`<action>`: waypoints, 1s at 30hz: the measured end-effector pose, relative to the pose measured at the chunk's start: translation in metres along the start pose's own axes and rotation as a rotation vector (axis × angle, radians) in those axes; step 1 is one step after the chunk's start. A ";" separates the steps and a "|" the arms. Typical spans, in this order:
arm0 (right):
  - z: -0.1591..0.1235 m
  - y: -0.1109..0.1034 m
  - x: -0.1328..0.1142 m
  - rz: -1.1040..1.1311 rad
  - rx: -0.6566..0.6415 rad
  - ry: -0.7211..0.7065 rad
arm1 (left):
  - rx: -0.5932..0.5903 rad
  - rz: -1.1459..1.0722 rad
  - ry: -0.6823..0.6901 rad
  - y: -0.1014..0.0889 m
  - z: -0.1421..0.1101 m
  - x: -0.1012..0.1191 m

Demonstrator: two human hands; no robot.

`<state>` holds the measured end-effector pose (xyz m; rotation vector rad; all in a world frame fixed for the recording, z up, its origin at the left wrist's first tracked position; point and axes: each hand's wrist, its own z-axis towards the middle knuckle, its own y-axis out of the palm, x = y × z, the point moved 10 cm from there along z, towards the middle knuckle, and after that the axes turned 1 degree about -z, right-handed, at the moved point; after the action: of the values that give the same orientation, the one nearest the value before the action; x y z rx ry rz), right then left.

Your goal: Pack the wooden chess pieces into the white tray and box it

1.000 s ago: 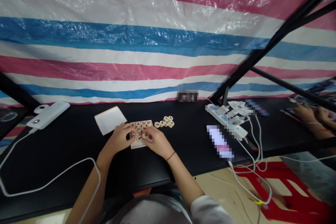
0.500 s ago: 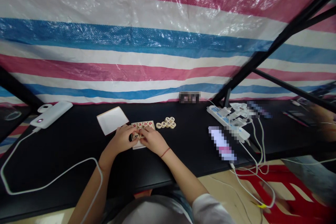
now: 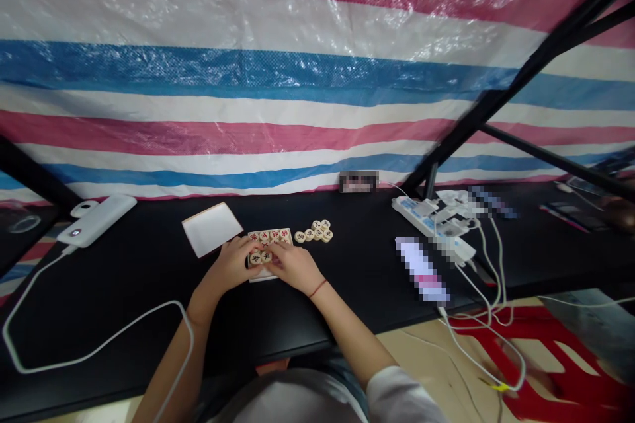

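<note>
Now two black-marked pieces (image 3: 255, 258) show more fully between left hand (image 3: 229, 265) and right hand (image 3: 297, 268), toward the box's (image 3: 260, 275) near edge; I cannot tell whether either grips.

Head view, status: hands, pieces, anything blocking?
Left hand and right hand at black-marked pieces in open box. Six more pieces lie outside, right. Hands partly hide box.

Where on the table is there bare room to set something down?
Bare table shows between the loose pieces and the pixelated phone, and between the power bank and the white lid. Crowded: the box, with the left hand and right hand at it, and the power strip with its plugs.
</note>
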<state>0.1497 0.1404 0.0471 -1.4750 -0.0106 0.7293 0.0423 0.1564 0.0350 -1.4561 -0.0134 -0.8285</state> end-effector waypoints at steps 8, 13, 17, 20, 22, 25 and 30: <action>0.003 -0.077 0.100 -0.180 0.249 0.367 | 0.155 0.077 0.081 -0.003 0.006 0.013; 0.025 -0.060 0.136 -0.243 -0.091 0.455 | 0.111 0.129 0.043 0.019 0.009 0.007; 0.035 -0.048 0.145 -0.235 -0.198 0.461 | 0.108 0.086 0.028 0.026 0.009 -0.002; 0.038 -0.043 0.149 -0.237 -0.231 0.472 | 0.103 0.059 0.044 0.028 0.009 -0.005; 0.040 -0.042 0.150 -0.244 -0.234 0.477 | 0.094 0.055 0.051 0.029 0.009 -0.006; 0.041 -0.048 0.148 -0.260 -0.205 0.485 | 0.084 0.060 0.051 0.028 0.009 -0.004; 0.037 -0.067 0.118 -0.214 -0.032 0.442 | 0.206 0.067 0.102 0.004 0.010 0.020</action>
<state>0.2557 0.2308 0.0623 -1.6102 0.1562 0.2226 0.0631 0.1550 0.0429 -1.2140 0.0266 -0.8208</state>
